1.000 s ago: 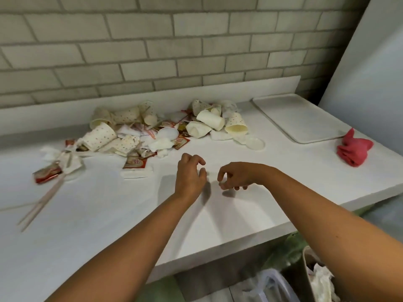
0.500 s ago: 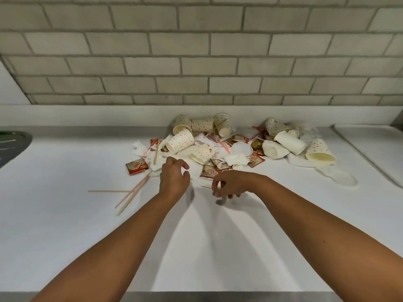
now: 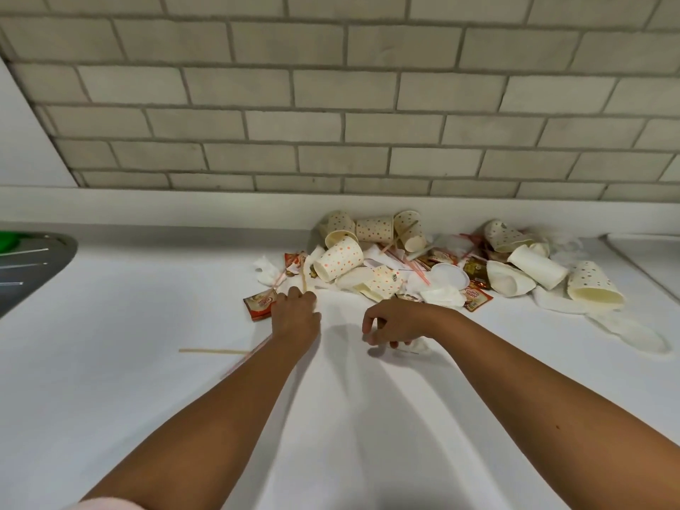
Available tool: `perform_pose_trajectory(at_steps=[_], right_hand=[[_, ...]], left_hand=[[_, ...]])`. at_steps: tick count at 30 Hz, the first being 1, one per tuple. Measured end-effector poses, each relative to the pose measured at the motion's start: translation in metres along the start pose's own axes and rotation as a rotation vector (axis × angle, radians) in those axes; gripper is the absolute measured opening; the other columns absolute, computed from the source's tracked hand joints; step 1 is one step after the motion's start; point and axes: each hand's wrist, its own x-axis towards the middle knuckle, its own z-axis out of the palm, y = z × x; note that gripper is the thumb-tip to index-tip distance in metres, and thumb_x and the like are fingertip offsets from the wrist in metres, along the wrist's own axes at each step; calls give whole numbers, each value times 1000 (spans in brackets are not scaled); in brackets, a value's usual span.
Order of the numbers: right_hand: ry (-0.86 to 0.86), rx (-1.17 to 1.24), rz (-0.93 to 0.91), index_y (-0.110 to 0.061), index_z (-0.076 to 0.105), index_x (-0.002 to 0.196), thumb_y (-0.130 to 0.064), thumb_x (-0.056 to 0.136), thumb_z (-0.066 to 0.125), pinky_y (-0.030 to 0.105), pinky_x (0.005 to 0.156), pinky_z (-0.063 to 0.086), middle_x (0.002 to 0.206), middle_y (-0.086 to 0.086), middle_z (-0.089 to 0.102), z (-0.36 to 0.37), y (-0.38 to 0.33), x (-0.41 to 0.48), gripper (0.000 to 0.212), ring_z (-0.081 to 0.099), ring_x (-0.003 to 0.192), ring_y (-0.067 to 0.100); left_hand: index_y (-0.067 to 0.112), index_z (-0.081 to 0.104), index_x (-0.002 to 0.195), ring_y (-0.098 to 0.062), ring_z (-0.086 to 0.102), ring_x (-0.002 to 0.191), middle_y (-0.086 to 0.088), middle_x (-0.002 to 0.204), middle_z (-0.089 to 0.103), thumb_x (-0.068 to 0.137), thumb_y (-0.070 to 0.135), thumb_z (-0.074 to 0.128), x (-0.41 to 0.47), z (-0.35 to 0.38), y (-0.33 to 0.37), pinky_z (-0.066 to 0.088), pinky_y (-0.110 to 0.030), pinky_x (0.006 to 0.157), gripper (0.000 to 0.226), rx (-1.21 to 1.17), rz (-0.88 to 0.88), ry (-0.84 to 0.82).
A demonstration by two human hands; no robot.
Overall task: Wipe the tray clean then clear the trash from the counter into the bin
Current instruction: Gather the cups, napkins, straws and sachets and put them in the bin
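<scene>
A trash pile (image 3: 423,266) of dotted paper cups, napkins, lids, straws and red sachets lies at the back of the white counter (image 3: 147,362). My left hand (image 3: 296,316) reaches to the pile's left edge, its fingers touching scraps beside a red sachet (image 3: 257,306). My right hand (image 3: 395,322) hovers to its right with loosely curled fingers, thumb and forefinger apart, just over a small white paper scrap (image 3: 417,346). Only a corner of the white tray (image 3: 651,255) shows at the far right.
A wooden stirrer (image 3: 213,350) and a striped straw (image 3: 241,362) lie left of my left forearm. A metal sink (image 3: 33,274) with something green in it sits at the far left. A brick wall backs the counter.
The view swung left, so the tray slid to the frame's edge and the red cloth left view. Both hands moved forward; my left hand now touches the pile's edge.
</scene>
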Motion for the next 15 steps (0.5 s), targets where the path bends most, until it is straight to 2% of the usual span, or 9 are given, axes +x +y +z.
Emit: perform_pose_trajectory(at_steps=[3, 5, 8, 11, 13, 15], right_hand=[[20, -34, 3, -15, 59, 113, -23, 90, 58, 15, 46, 39, 87, 1, 60, -5, -5, 9, 25, 50, 58, 7], [85, -18, -20, -15, 59, 113, -21, 89, 60, 19, 54, 41, 89, 0, 60, -6, -9, 16, 25, 53, 66, 12], [259, -41, -102, -14, 48, 127, -16, 85, 66, 25, 74, 40, 106, 4, 52, -5, -15, 28, 46, 50, 90, 19], [356, 23, -168, -19, 32, 140, -14, 79, 71, 27, 80, 41, 124, 14, 38, -6, -19, 39, 73, 50, 100, 27], [359, 54, -174, -23, 30, 144, -17, 78, 73, 24, 82, 39, 129, 15, 33, -6, -19, 46, 78, 49, 102, 26], [344, 31, -152, -21, 37, 141, -20, 79, 73, 26, 86, 40, 127, 14, 37, -4, -17, 53, 71, 49, 110, 27]], left_hand=[[6, 64, 105, -27, 58, 97, -13, 108, 61, 93, 16, 47, 0, 0, 5, 41, -31, 77, 23, -130, 60, 76], [0, 64, 99, -29, 59, 94, -16, 103, 61, 91, 10, 50, 0, -1, 9, 39, -29, 73, 19, -285, 63, 51], [-1, 61, 108, -30, 57, 102, -17, 109, 60, 93, 8, 49, -1, -10, 16, 33, -21, 74, 22, -440, 111, 5], [2, 58, 120, -27, 55, 110, -14, 120, 61, 95, 10, 46, -2, -24, 23, 32, -16, 78, 28, -694, 119, -19], [5, 56, 122, -25, 54, 112, -12, 123, 60, 96, 12, 45, -2, -35, 25, 37, -23, 87, 29, -875, 37, -65], [7, 57, 121, -22, 55, 106, -10, 122, 60, 96, 12, 46, 2, -43, 24, 41, -30, 91, 28, -1026, -34, -112]])
